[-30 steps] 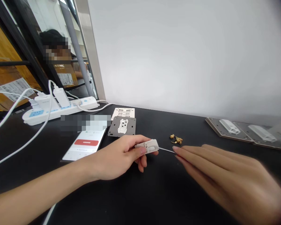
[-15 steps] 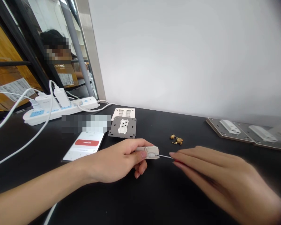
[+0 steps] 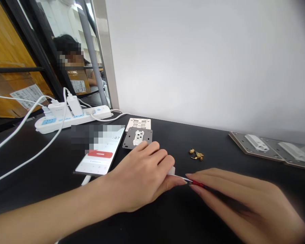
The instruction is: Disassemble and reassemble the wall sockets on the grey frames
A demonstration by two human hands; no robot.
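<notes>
Head cam: left hand (image 3: 139,178) clamps a white plastic module (image 3: 171,170) firm, right hand (image 3: 244,203) pinches a thin screwdriver (image 3: 194,182) against it

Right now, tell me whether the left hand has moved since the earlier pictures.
Yes: the left hand now sits further right of the grey socket plate.

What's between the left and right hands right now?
Head view: a thin pale rod, red near the right hand, bridges the gap, running to a white plastic piece at the left hand's fingertips.
</notes>
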